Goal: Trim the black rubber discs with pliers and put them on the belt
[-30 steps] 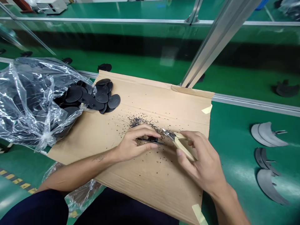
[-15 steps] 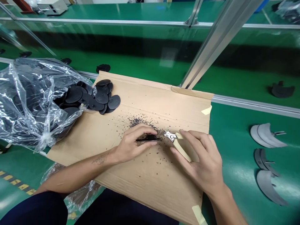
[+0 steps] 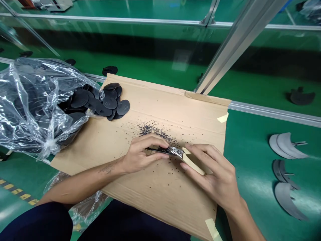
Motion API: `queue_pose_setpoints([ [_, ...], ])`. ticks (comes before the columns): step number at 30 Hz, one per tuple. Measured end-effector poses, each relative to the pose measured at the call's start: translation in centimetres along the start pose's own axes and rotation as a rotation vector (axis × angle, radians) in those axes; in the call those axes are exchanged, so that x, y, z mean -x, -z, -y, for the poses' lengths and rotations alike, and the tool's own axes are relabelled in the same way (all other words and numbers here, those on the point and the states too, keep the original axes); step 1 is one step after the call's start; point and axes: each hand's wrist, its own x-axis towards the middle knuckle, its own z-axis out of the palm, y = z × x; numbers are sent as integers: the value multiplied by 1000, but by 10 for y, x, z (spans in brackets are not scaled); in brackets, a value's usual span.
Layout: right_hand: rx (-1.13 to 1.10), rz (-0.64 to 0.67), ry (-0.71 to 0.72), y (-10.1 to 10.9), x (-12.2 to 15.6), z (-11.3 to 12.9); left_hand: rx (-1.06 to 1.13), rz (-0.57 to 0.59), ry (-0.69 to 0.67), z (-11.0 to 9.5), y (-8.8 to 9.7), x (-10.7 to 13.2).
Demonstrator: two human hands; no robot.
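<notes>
My left hand [image 3: 142, 152] pinches a thin black plastic disc [image 3: 159, 150], seen nearly edge-on, between thumb and fingers. In my right hand [image 3: 213, 170] are side cutters [image 3: 192, 163] with cream handles. Their metal jaws meet the right edge of the black disc; whether the jaws are fully closed I cannot tell. Small black plastic scraps [image 3: 156, 132] lie scattered on the cardboard sheet [image 3: 145, 194] beneath and beyond both hands. A heap of similar black discs [image 3: 109, 102] lies at the cardboard's upper left.
A clear plastic bag [image 3: 37, 107] of black discs spills onto the cardboard from the left. Curved grey parts [image 3: 287, 145] lie on the green surface at right. A metal post [image 3: 225, 50] rises behind the cardboard, beside a metal rail [image 3: 276, 113].
My right hand has brought the side cutters left, so their jaws now meet the black disc's edge. My left hand keeps hold of the disc. The view has shifted slightly.
</notes>
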Motion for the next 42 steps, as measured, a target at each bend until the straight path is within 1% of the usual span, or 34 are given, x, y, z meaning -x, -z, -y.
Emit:
queue_pose_setpoints([
  [2, -18, -4, -6, 0, 1, -1, -2, -1, -15, 0, 0, 0],
  [7, 0, 9, 1, 3, 3, -1, 3, 10, 5, 0, -1, 1],
  [11, 18, -13, 12, 2, 4, -2, 3, 10, 11, 1, -1, 3],
  [14, 111, -39, 21, 1, 3, -6, -37, 44, 14, 2, 0, 2],
  [17, 270, -60, 42, -1, 3, -10, -130, 137, -43, 3, 0, 2],
  [19, 351, -64, 44, -2, 2, -11, -211, 173, -72, 4, 0, 1],
  [21, 394, -66, 45, -3, 2, -10, -258, 159, -61, 5, -1, 1],
  [23, 397, -79, 43, -3, 2, -9, -239, 112, -21, 4, 0, 1],
  [25, 327, -102, 0, -3, 1, -7, -154, 54, 68, 3, 1, 0],
  [26, 257, -113, -47, -3, 1, -5, -86, 21, 129, 3, 1, 0],
  [29, -60, -111, -261, -3, 0, 1, 182, -58, 340, 2, 2, -3],
  [31, -304, -68, -378, -4, 0, 5, 328, -54, 457, 2, 2, -3],
  [34, -604, 26, -447, -6, 2, 9, 388, 41, 579, 2, 1, -2],
  [36, -698, 82, -437, -8, 3, 10, 380, 103, 596, 1, 0, -1],
  [38, -703, 119, -392, -9, 4, 9, 371, 125, 553, 1, 0, -1],
  [40, -618, 98, -328, -9, 4, 7, 359, 121, 486, 0, 1, -2],
  [42, -460, 18, -260, -9, 3, 5, 358, 119, 444, 0, 1, -3],
])
